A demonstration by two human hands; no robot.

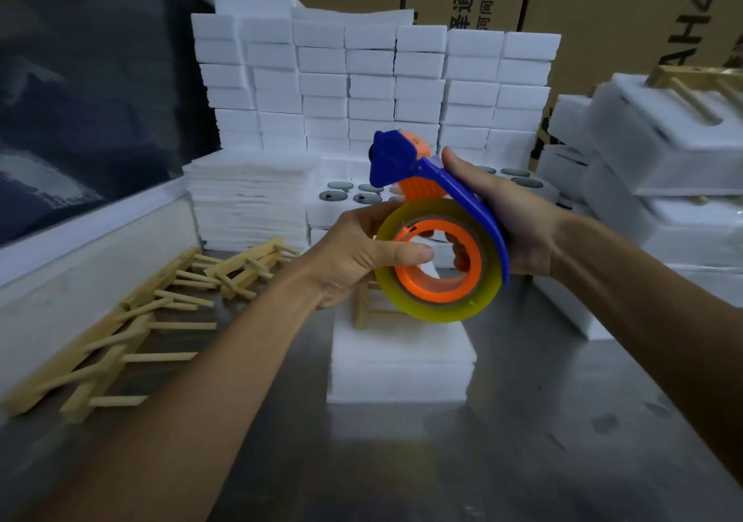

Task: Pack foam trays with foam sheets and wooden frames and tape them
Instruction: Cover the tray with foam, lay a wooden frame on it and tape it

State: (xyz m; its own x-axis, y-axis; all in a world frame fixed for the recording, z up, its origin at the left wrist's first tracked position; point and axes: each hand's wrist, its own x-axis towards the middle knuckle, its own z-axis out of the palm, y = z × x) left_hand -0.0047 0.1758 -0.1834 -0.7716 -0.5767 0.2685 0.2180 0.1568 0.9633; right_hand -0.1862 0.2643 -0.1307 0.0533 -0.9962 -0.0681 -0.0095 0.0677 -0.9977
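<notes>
Head view: both hands are up at centre on 1 tape gun [438, 224], held above the table [563, 421]. R hand [518, 220] wraps the blue handle from the 3 o'clock side, fingers curled round it, thumb on top. L hand [362, 256] grips the yellowish tape roll [438, 276] from 9 o'clock, thumb laid across its face toward the orange hub. Cutter head points to 12 o'clock. Can't tell whether a loose tape end is pulled out yet.

Just below the gun, at 6 o'clock, sits the foam tray [402, 364], 2 white layers thick, w/ a wooden frame [364, 308] partly showing at its far edge under the L hand. No tape is visible on it, though clear tape would be hard to spot.

Progress, as I read it: this tray looks filled and is at the taping step, w/ the gun being readied, not yet applied. Plenty left: loose frames [120, 332] lie at 8 o'clock, a pile of foam sheets [249, 200] at 11 o'clock, and a wall of foam blocks [374, 79] at 12 o'clock. At 2 o'clock, stacked trays [663, 151] w/ a frame on top look like finished or part-done ones; can't tell if taped.
</notes>
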